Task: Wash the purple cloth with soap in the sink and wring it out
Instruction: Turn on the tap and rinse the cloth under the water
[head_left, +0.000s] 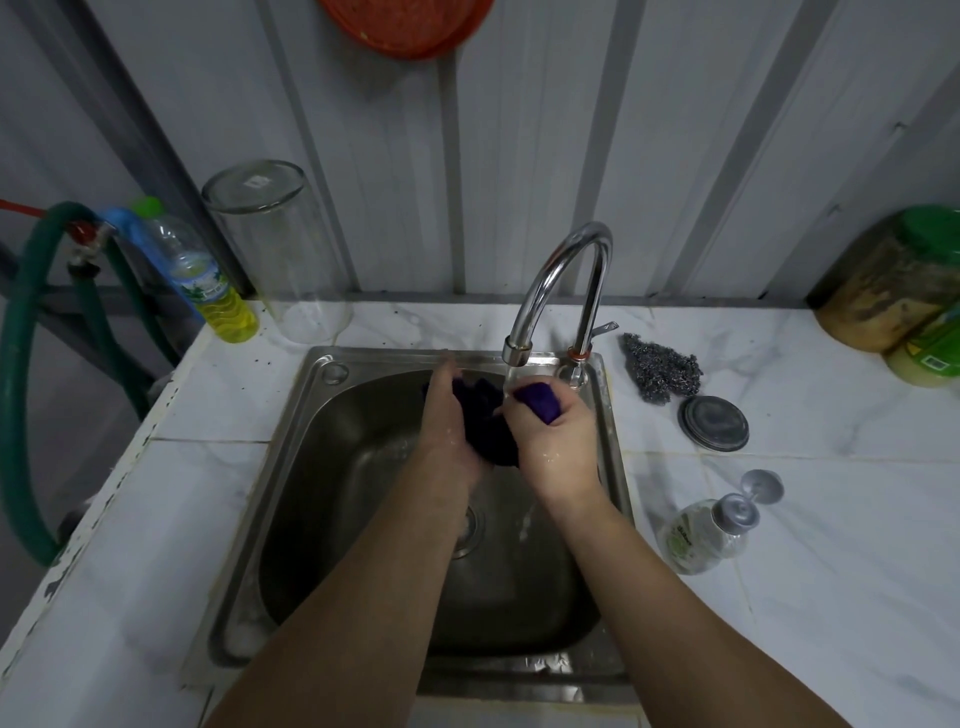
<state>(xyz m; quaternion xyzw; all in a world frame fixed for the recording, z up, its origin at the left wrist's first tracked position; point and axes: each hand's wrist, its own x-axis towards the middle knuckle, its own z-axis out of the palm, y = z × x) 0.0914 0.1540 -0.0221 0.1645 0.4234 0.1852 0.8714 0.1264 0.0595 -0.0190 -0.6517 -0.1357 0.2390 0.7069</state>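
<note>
The purple cloth (488, 426) is bunched between both hands over the steel sink (322, 431), just under the faucet spout (519, 353). Water runs from the spout onto it. My right hand (550, 436) grips one end of the cloth in a fist, with a purple fold sticking out at the top. My left hand (447, 415) holds the other side, fingers wrapped against the dark wet fabric. The clear soap bottle (701, 535) with a silver pump lies on the counter to the right of the sink.
A steel wool pad (660, 371) and a round metal lid (714, 422) lie right of the faucet. Left of the sink stand a yellow-liquid bottle (218, 291) and an upturned clear jar (280, 249). A green hose (21, 364) loops at far left. Green-lidded jars (904, 280) stand far right.
</note>
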